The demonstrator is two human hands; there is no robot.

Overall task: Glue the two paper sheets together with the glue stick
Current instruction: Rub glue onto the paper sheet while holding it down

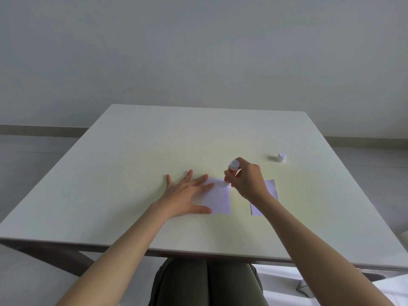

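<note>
Two small white paper sheets lie side by side on the table. My left hand rests flat with fingers spread on the left edge of the left sheet. My right hand grips a red glue stick with a white end, tilted, its tip touching the far right corner of that sheet. The right sheet is partly hidden under my right wrist. The white cap of the glue stick stands apart, farther back on the right.
The pale square table stands against a plain wall. Its near edge runs just above my knees. The floor shows on both sides of the table.
</note>
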